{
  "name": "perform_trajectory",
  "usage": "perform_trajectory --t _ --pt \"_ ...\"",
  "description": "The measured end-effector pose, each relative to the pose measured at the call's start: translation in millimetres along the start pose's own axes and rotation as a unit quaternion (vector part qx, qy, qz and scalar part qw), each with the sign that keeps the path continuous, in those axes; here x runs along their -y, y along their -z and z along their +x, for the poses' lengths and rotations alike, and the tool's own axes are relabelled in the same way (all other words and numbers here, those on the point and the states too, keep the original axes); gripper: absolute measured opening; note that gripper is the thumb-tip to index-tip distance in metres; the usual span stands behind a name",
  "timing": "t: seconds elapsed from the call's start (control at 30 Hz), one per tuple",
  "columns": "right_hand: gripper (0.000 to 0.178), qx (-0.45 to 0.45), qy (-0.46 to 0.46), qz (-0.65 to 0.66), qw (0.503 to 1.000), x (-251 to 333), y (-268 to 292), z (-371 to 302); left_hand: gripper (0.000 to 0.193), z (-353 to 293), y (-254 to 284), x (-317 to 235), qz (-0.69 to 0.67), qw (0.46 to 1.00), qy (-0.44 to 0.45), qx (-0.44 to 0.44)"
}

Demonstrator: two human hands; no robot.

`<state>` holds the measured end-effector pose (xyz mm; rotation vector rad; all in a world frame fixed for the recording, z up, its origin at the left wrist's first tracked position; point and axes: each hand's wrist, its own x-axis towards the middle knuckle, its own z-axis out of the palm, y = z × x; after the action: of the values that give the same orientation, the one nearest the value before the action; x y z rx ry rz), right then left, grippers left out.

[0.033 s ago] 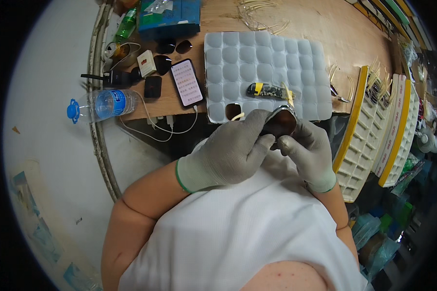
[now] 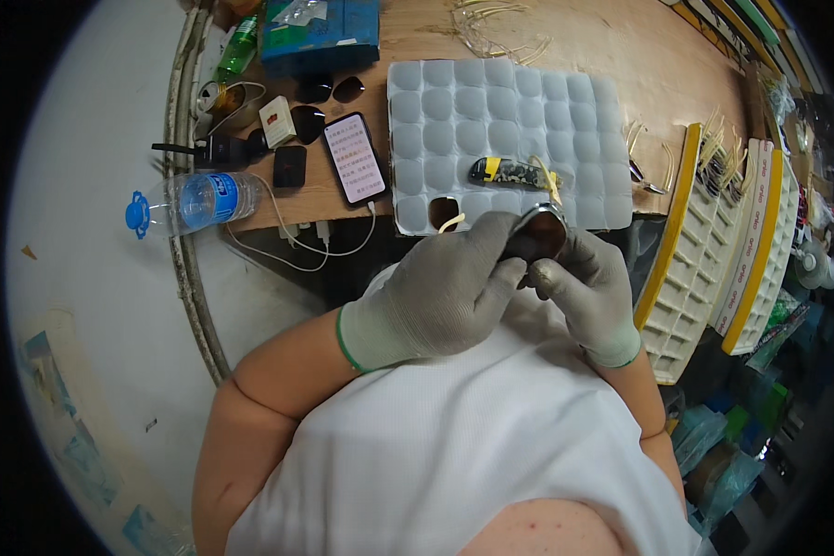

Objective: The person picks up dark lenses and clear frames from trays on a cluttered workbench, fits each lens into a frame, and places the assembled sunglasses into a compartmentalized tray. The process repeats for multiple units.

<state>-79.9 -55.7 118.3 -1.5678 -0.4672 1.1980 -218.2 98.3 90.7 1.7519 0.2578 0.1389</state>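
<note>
Both my hands wear grey knit gloves with green cuffs. Between them, just off the near edge of the grey padded mat [image 2: 602,167], is a pair of sunglasses [image 2: 539,236] with a dark brown lens and a pale temple arm. My left hand [image 2: 440,296] pinches its left side with thumb and fingers. At the other side, my right hand [image 2: 588,292] grips the frame, thumb close under the lens. The fingers cover much of the frame. Beyond them on the mat lies a black-and-yellow patterned handle-shaped tool [image 2: 510,173]. A brown lens [image 2: 444,213] rests at the mat's near edge.
Left of the mat are a lit phone [image 2: 353,159] on a cable, loose dark lenses [image 2: 308,123], a small box [image 2: 276,121] and a water bottle [image 2: 199,202] lying over the table edge. Compartmented white-and-yellow trays [image 2: 686,269] stand at right. A blue box [image 2: 322,42] sits far left.
</note>
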Motion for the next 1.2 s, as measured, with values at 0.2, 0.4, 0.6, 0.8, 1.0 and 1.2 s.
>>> perform_trajectory --t 0.2,0.4,0.6,0.8,1.0,1.2 --pt "0.028 -0.027 0.028 0.002 0.999 -12.0 8.2 -1.8 0.036 7.2 -6.0 -1.2 0.072 0.993 -0.088 -0.039" --pt "0.055 -0.009 0.295 -0.263 0.919 -13.7 23.1 16.6 0.035 12.4 14.7 -19.6 0.178 0.976 -0.018 0.122" --pt "0.019 0.111 0.241 -0.267 0.926 -3.1 70.7 14.8 0.028 33.8 25.7 69.9 0.059 0.947 0.157 -0.275" --pt "0.071 0.123 0.169 -0.023 0.978 -19.6 88.8 17.0 0.051 13.1 -39.8 137.4 0.417 0.863 0.267 -0.098" --pt "0.087 0.249 -0.031 0.226 0.941 41.3 83.3 3.2 0.059 23.6 -47.1 143.0 0.407 0.853 0.311 -0.105" --pt "0.084 0.341 0.113 0.017 0.933 62.4 49.1 -6.1 0.032 19.5 -39.9 144.7 0.330 0.889 0.243 -0.203"
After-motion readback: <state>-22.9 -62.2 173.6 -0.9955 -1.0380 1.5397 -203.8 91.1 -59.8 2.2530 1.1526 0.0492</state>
